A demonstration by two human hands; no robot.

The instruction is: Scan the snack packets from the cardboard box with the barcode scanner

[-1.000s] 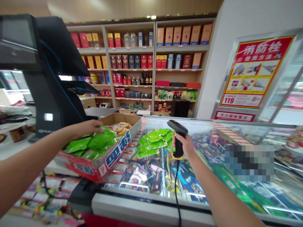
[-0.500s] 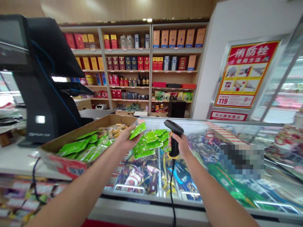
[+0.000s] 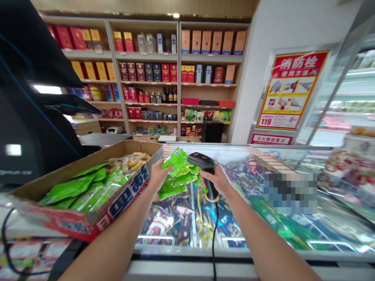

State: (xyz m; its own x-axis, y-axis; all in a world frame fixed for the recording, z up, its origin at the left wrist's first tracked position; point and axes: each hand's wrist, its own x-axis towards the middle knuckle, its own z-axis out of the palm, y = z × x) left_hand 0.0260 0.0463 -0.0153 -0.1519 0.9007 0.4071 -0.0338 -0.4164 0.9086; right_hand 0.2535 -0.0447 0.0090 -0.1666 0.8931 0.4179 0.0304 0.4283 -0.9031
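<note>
My left hand is closed on a green snack packet, held tilted up above the freezer's glass top. In my right hand is a black barcode scanner, its head pointing left at the packet, close to it. A cable hangs down from the scanner's handle. Below and between my hands, several more green packets lie in a loose pile on the glass. To the left stands an open cardboard box, with green packets and yellowish wrapped snacks in it.
A black checkout terminal stands at the far left behind the box. Through the freezer glass show many wrapped goods. Shelves of boxes and bottles line the back wall, with a red poster to the right.
The packet in my left hand has turned more upright. My right hand has brought the scanner left, tilting its head toward the packet. The view has shifted, showing the box's printed side.
</note>
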